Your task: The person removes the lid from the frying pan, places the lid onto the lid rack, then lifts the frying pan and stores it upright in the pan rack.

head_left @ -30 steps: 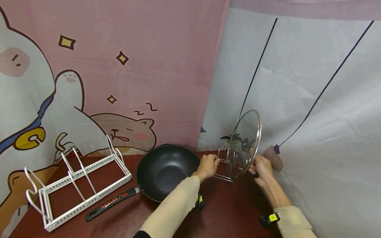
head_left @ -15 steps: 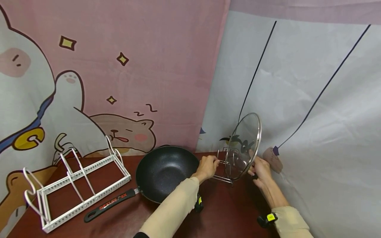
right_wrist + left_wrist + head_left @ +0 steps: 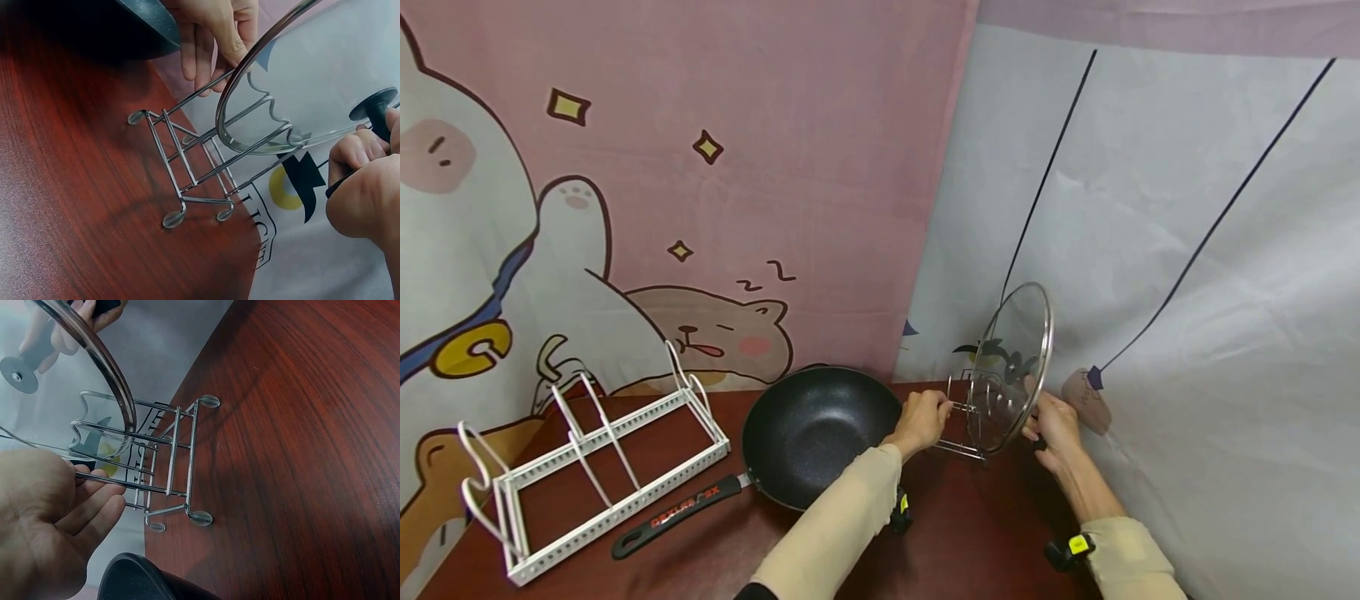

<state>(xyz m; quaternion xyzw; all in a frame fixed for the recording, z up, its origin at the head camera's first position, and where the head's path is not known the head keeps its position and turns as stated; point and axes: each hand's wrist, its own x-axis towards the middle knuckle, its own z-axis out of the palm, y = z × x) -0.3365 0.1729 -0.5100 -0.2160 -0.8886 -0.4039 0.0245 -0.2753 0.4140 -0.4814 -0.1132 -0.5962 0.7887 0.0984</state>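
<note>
the left hand (image 3: 921,421) holds the wire rack (image 3: 174,450) at its near end on the pan's side, with the fingers bent around a metal bar. the right hand (image 3: 1060,429) grips the glass lid (image 3: 1013,367) by its black knob (image 3: 375,109), on the side which is turned away from the pan. the lid stands almost upright, a little tilted, and its lower edge is among the wires of the rack; if it rests fully there, i cannot tell. the rack stands on the dark red table (image 3: 955,533), on small round feet (image 3: 173,219).

just beside the left hand is the black pan (image 3: 823,437), its inside facing up and its long handle (image 3: 681,515) pointing to the near left. farther left lies the white rack (image 3: 625,507) with upright dividers. behind everything hangs a printed cloth (image 3: 850,167).
</note>
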